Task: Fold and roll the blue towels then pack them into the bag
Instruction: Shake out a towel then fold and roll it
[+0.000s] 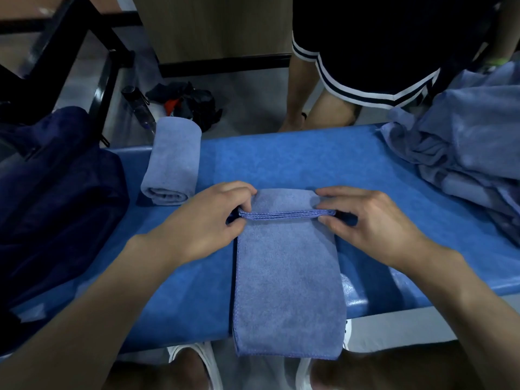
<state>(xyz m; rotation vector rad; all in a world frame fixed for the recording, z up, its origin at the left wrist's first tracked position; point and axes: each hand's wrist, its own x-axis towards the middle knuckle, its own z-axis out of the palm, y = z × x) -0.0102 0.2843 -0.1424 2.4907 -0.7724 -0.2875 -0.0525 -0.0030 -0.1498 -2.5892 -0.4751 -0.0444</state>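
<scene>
Our left hand [208,220] and right hand [371,220] both pinch the far end of the folded towel [287,277], one at each corner. The fingers curl over the turned-back flap and the thumbs sit under the stitched hem, which runs straight between the two hands. The flap lies turned towards us as a first small turn of a roll.

The towel lies as a long narrow strip across the middle of the blue bench [281,161], flat on the padding. Its near end hangs over the bench's near edge, above our white shoes [211,361] on the floor.

At the bench's far left a rolled towel [173,161] lies on its side, spiral end facing us, its far end reaching the bench's far edge. The dark navy bag [56,187] slumps over the bench's left end. A loose pile of towels [464,153] sits on the bench's right end.

Beyond the bench's far edge another person [365,52] stands in dark shorts with white stripes. On the floor past the bench's far-left corner lie a dark bottle [139,108] and a heap of dark cloth [194,102].
</scene>
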